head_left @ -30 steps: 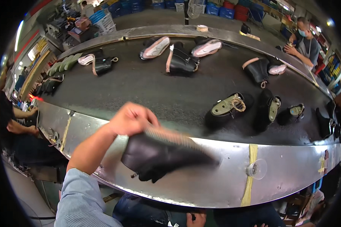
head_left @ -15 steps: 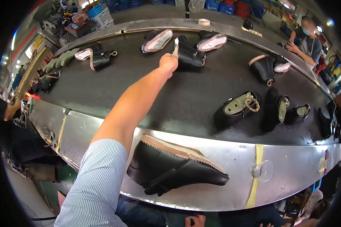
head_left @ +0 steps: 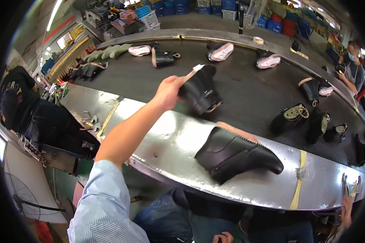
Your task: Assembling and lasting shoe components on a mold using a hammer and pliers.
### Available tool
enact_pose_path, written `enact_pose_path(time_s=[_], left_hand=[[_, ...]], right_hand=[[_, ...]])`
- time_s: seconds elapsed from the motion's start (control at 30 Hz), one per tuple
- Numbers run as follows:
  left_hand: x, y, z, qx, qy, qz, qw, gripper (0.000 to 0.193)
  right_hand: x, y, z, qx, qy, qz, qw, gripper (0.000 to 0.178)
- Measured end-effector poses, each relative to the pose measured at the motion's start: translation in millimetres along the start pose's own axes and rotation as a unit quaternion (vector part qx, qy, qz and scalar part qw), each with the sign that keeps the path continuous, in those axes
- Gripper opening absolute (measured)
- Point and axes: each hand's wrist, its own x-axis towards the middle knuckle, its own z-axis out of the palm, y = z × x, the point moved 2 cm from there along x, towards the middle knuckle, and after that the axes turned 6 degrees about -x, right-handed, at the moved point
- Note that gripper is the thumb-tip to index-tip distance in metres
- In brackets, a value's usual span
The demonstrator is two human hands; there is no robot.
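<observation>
My left hand [head_left: 169, 92] is closed on a black ankle boot [head_left: 200, 91], gripping its edge by the pale sole side, just above the belt. Another black boot [head_left: 239, 154] lies on its side on the metal ledge below, its light sole edge with stitching facing away from me and its toe to the right. My right hand [head_left: 223, 238] shows only in part at the lower edge, over my jeans, its fingers curled; whatever may be in them is hidden.
The dark conveyor belt [head_left: 239, 95] carries several black boots and shoe pieces. A small clear cup [head_left: 300, 173] stands by yellow tape on the metal ledge [head_left: 166, 137]. A person [head_left: 354, 67] works across the belt; another [head_left: 32, 109] is at left. A co-worker's hand [head_left: 346, 208] shows at right.
My left hand has lifted the boot off the belt and brought it nearer. The view has swung left, so the belt and ledge boot appear farther right.
</observation>
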Motion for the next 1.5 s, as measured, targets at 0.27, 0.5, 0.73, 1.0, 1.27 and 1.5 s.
enact_pose_path(time_s=[0.27, 0.5, 0.73, 1.0, 1.27, 1.5], left_hand=[[-209.9, 42.9, -102.3, 0.595, -0.079, 0.47, 0.647, 0.004], [-258.8, 4.6, -125.0, 0.614, -0.204, 0.474, 0.597, 0.032], [-219.8, -20.0, -155.4, 0.456, 0.166, 0.213, 0.848, 0.108], [-231.8, 2.1, -142.7, 0.441, 0.169, 0.315, 0.823, 0.083], [-381.1, 109.2, -116.5, 0.346, -0.077, 0.459, 0.814, 0.062], [-378.3, -22.2, -69.7, 0.241, -0.412, 0.115, 0.871, 0.051]], right_hand=[[-56.0, -6.5, 8.0, -0.066, 0.015, -0.058, 0.996, 0.023], [-93.2, -23.6, -5.2, -0.108, -0.005, -0.072, 0.992, 0.033], [-169.8, -40.8, -31.8, -0.175, -0.017, -0.098, 0.98, 0.041], [-152.3, -53.1, -38.3, -0.169, -0.139, 0.005, 0.976, 0.047], [-144.0, -43.6, -38.9, 0.4, -0.216, 0.246, 0.856, 0.048], [-111.2, -97.1, -24.5, 0.523, -0.281, 0.169, 0.787, 0.048]])
